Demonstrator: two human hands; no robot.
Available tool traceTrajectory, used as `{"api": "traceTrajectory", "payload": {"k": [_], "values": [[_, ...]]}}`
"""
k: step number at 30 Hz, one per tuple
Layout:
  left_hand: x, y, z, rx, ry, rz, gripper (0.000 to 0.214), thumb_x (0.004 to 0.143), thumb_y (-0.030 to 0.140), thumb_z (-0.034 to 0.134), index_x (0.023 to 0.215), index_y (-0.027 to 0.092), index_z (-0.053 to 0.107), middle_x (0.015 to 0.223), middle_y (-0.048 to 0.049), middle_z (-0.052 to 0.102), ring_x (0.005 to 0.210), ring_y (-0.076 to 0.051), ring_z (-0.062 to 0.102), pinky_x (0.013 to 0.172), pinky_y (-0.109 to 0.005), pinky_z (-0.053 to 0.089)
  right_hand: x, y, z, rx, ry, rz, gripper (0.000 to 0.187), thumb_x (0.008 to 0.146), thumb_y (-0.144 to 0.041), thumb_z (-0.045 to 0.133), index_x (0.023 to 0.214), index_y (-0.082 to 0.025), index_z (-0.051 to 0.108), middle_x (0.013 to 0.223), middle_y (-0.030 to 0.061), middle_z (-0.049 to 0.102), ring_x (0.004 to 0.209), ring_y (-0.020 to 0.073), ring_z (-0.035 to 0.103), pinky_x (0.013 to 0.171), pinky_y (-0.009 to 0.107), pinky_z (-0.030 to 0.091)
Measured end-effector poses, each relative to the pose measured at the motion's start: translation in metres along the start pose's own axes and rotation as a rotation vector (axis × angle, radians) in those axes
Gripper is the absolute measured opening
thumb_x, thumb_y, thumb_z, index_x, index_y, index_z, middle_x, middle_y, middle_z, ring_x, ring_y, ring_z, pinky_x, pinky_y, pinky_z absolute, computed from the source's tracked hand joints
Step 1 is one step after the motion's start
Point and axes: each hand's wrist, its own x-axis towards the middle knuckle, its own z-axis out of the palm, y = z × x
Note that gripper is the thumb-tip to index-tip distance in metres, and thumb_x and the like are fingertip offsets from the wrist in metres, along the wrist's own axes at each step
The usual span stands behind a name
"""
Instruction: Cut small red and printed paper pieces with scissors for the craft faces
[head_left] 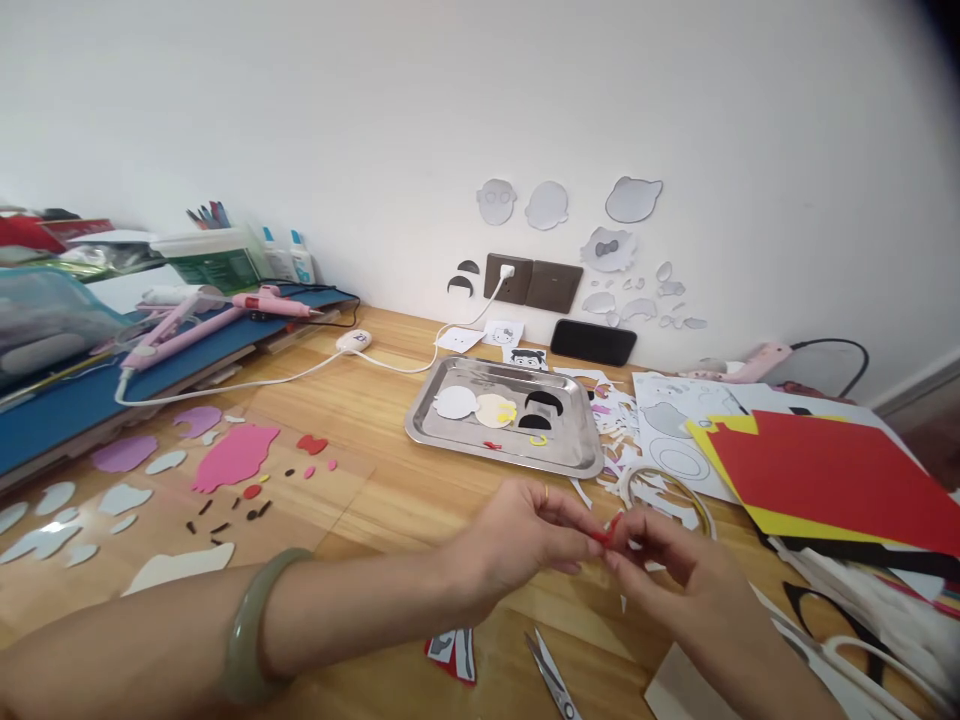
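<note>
Between the fingertips of both hands is a small red cut piece (604,537), mostly covered by the fingers. My left hand (517,535) pinches its left end, and my right hand (667,570) grips the other side. Just below lie scissors (553,678) with their blades slightly apart. A red scrap with a printed paper pattern (454,655) rests left of the scissors, beneath my left forearm. Beyond the hands stands a metal tray (420,432) holding white, cream, black, yellow and red cutouts.
Colourful cutouts, including a pink shape (236,457), lie on a clear mat at left. Red sheets (840,480), paper scraps and a tape roll (709,515) are at right. A phone (592,342) leans on the wall; a white cable (292,380) crosses the table near pink glue guns (180,330).
</note>
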Motion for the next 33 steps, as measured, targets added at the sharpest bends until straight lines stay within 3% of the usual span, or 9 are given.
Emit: {"api": "traceTrajectory", "payload": {"k": [7,11,15,19,25,33], "values": [[-0.002,-0.014,0.001,-0.078,0.1,-0.09,0.011,0.054,0.015,0.067,0.065,0.013,0.065,0.061,0.001,0.06,0.057,-0.008,0.051,0.059,-0.021,0.041,-0.005,0.004,0.004,-0.313,-0.001,-0.207,0.007,0.073,-0.021,0.056,0.068,-0.027,0.055,0.06,-0.0018,0.061,0.052,0.0166,0.057,0.048,0.027,0.045],[0.0,-0.012,-0.003,-0.085,0.125,-0.105,0.012,0.052,0.015,0.068,0.064,0.013,0.064,0.061,0.0008,0.061,0.057,-0.009,0.052,0.059,-0.021,0.042,0.001,0.008,0.007,-0.377,0.042,-0.329,0.012,0.068,-0.017,0.059,0.069,-0.028,0.055,0.06,-0.0013,0.062,0.051,0.0174,0.058,0.047,0.028,0.046],[0.001,-0.002,-0.013,-0.062,0.117,-0.106,0.011,0.055,0.017,0.068,0.065,0.014,0.064,0.062,0.0014,0.06,0.059,-0.008,0.051,0.06,-0.021,0.041,0.016,0.001,0.005,-0.31,-0.089,-0.163,0.009,0.074,-0.024,0.053,0.067,-0.027,0.058,0.06,-0.0008,0.062,0.053,0.0181,0.057,0.047,0.028,0.043],[0.006,0.013,-0.029,-0.005,0.096,-0.056,0.009,0.059,0.018,0.068,0.067,0.013,0.065,0.066,0.0006,0.062,0.061,-0.007,0.052,0.064,-0.021,0.04,0.037,-0.011,0.006,-0.259,-0.129,-0.066,0.011,0.075,-0.024,0.052,0.068,-0.027,0.06,0.065,-0.0023,0.064,0.059,0.018,0.056,0.052,0.028,0.04],[0.014,0.025,-0.046,0.079,0.112,-0.048,0.007,0.06,0.016,0.067,0.066,0.014,0.065,0.062,0.0012,0.06,0.06,-0.008,0.052,0.06,-0.021,0.041,0.06,-0.018,0.011,-0.23,-0.175,-0.061,0.013,0.076,-0.027,0.051,0.066,-0.026,0.06,0.059,-0.0035,0.061,0.055,0.017,0.053,0.049,0.027,0.036],[0.015,0.026,-0.056,0.15,0.144,-0.073,0.006,0.061,0.016,0.066,0.066,0.014,0.065,0.067,-0.0009,0.062,0.064,-0.01,0.054,0.058,-0.022,0.043,0.074,-0.009,0.007,-0.283,-0.226,-0.054,0.014,0.078,-0.028,0.05,0.068,-0.026,0.059,0.065,-0.0034,0.062,0.059,0.0171,0.052,0.05,0.027,0.037]]}}
